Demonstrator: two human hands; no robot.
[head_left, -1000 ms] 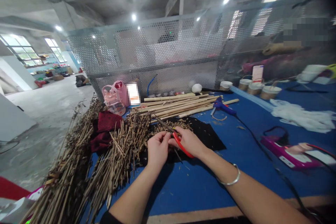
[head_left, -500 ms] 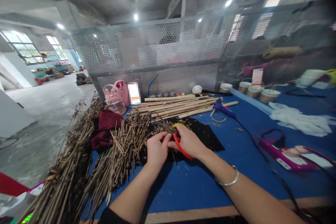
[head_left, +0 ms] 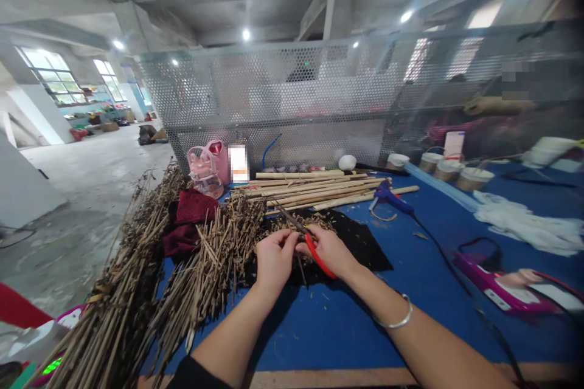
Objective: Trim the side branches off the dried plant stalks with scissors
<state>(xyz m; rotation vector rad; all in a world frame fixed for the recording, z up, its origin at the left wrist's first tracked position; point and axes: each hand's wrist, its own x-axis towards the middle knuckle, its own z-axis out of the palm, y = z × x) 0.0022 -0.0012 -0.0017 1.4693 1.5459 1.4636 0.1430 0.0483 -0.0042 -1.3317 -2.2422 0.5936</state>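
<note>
My right hand [head_left: 329, 249] is closed around scissors with red and yellow handles [head_left: 318, 255]. Their dark blades point up and to the left, over a heap of dried plant bits. Just left of it, my left hand [head_left: 275, 257] pinches thumb against fingers, and a thin dried stem [head_left: 302, 272] sticks out below the pinch. The fingertips of both hands nearly meet. Under them lies a black cloth [head_left: 367, 247] scattered with plant crumbs. Close by on the left is a pile of cut dried stems [head_left: 214, 267] with seedy heads.
A larger dried bundle [head_left: 109, 304] lies along the left edge. Behind the hands are pale sticks [head_left: 310, 191] and a blue glue gun [head_left: 393, 199]. A purple power strip [head_left: 497, 285], its cables and white plastic [head_left: 524, 219] occupy the right. A perforated metal screen [head_left: 274, 97] stands behind.
The view has shifted slightly, so the scene sits a bit lower and to the right. Less of the scissors' yellow handle shows, and the stem below the left hand stands out more.
</note>
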